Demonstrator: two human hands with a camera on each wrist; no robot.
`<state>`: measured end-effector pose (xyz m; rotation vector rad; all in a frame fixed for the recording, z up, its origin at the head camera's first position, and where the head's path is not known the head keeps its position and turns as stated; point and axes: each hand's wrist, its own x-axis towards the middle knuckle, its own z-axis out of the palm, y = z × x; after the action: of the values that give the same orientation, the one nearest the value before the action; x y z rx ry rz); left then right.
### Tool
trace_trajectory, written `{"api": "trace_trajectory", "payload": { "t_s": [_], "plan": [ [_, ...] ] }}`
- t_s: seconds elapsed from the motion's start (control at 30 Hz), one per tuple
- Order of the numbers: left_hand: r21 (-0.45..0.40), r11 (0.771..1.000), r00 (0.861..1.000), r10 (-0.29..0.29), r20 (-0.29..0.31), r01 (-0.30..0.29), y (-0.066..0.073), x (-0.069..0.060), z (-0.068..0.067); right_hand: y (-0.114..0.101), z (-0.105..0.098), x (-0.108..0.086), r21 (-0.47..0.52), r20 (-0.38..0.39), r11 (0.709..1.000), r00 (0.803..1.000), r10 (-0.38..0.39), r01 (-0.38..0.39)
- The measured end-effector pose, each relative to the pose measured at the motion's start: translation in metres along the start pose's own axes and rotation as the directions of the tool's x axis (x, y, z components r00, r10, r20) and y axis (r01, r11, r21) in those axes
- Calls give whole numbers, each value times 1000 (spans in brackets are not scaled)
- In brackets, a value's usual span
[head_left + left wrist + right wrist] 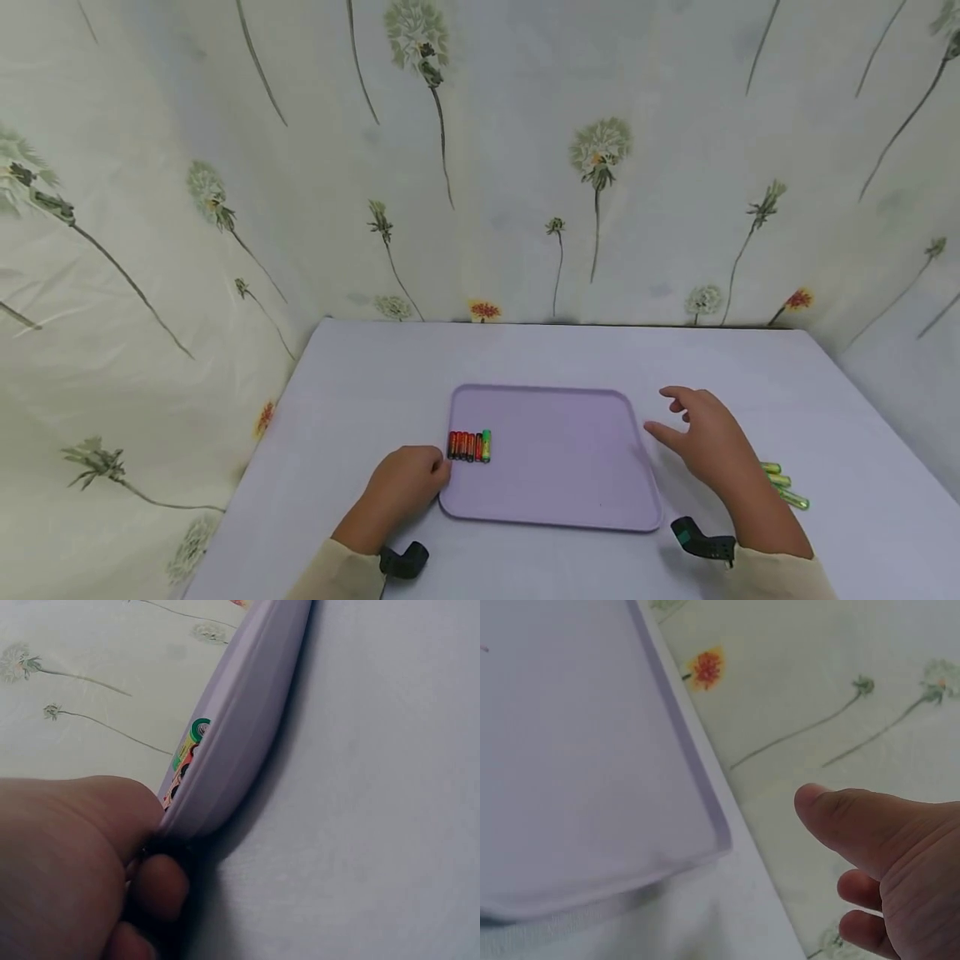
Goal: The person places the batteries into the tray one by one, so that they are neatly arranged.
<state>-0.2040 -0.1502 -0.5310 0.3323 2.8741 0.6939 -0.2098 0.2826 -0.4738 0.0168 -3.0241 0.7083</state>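
Observation:
A lilac tray (555,458) lies on the white table. Along its left side several red-and-black batteries (461,446) stand in a row, with one green battery (487,446) at the row's right end. My left hand (408,482) grips the tray's left rim; in the left wrist view the thumb (131,806) meets the rim and the fingers curl below it. Just off the tray's right edge, my right hand (705,437) hovers with thumb and fingers spread apart, holding nothing. In the right wrist view its thumb (855,821) is clear of the tray.
Several shiny green cylinders (780,481) lie on the table to the right, partly behind my right forearm. A pale cloth (510,167) printed with dandelions hangs behind and beside the table (375,358).

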Motion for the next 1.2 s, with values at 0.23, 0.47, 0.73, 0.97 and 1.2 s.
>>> {"api": "trace_trajectory", "payload": {
  "t_s": [0.23, 0.47, 0.73, 0.97, 1.2],
  "plan": [
    [0, 1000, 1000, 5, -9, -5, -1, -1, 1, 31, -2, -11, -74, -84, 995, 995, 55, -61],
    [6, 1000, 1000, 20, -19, -20, -2, -1, 3, 61, -5, -18, -96, -71, 953, 957, 281, -287],
    [5, 1000, 1000, 10, -13, -10, 1, -2, 0, 83, -5, -25, -139, 37, 879, 885, 465, -456],
    [3, 1000, 1000, 13, -10, -13, 2, -3, 1, 93, 2, -27, -167, 95, 849, 849, 520, -501],
    [-1, 1000, 999, 24, -32, -24, 1, -4, 1, 97, 3, -32, -161, 95, 852, 851, 516, -498]
  ]
}}
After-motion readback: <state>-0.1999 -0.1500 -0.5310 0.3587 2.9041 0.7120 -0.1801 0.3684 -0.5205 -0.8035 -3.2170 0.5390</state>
